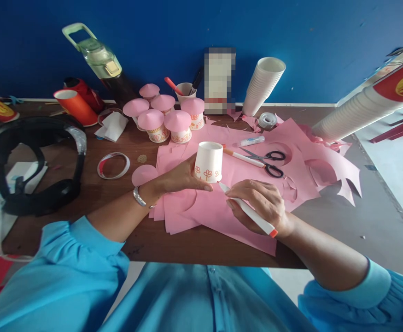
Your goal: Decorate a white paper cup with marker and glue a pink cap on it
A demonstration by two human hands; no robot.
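My left hand [187, 177] is wrapped round a white paper cup [209, 159], held upside down above the pink paper sheets. Orange-red flower shapes run along the cup's rim at the bottom. In my right hand [259, 203] is a white marker [253, 216] with an orange end; its tip is close to the cup's lower rim, and I cannot tell whether it touches. Behind the cup lie a second marker [248, 158] with its orange cap and black-handled scissors [272, 166] on the pink paper [215, 212].
Several decorated cups with pink cone tops [178, 121] stand behind. A stack of white cups [265, 85], a phone [219, 83] and a green-lidded bottle [101, 60] are along the blue wall. To the left are a tape roll [113, 166] and a black head strap [38, 203].
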